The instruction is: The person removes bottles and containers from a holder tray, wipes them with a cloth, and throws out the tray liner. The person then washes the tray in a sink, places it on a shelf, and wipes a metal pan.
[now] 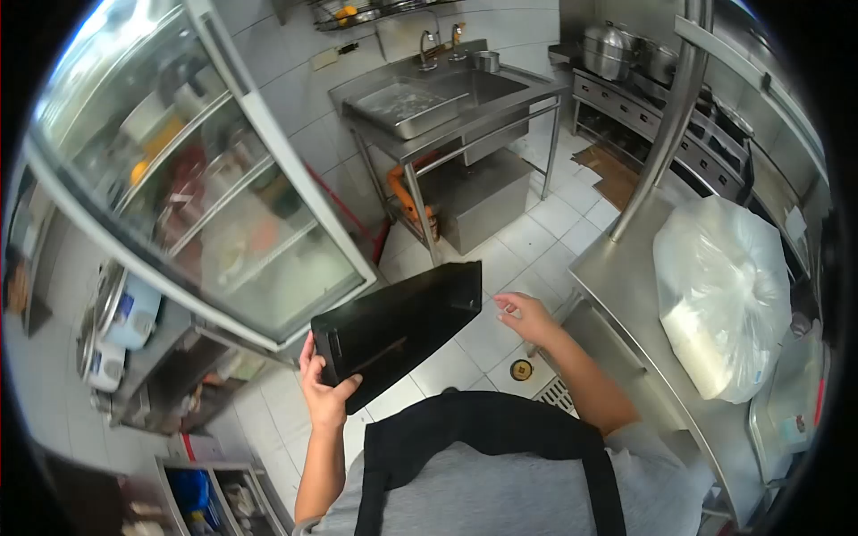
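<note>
Left hand [329, 397], seven o'clock in my feed: clamped on the near end of one black tray [402, 335], thumb over the rim, fingers partly hidden behind the end wall. Right hand [529, 323], four o'clock: loosely curled, apart from the tray and just beside its far end. The tray is tilted close to the centre of my view, above the tiled floor [451, 366]; I find its dark interior hard to make out.

Counts, as I read them from my remote post: one sink unit [536, 87] at twelve o'clock, with two taps [426, 54] and one small metal container [485, 61]; one stove [639, 114] toward two o'clock, bearing at least two pots [606, 52]; one gathered plastic bag [722, 286] on a steel bench [626, 277] at three; one yellow disc [521, 369] between four and five; two pale lidded appliances [132, 313] at nine; one glass-door refrigerator [317, 313] toward ten.

Obscured: a steel post [666, 134] covers part of the stove; the refrigerator's contents are blurred, so I leave them uncounted; clouded plastic veils the bag's pale contents; the lens's black border cuts off all four corners.
</note>
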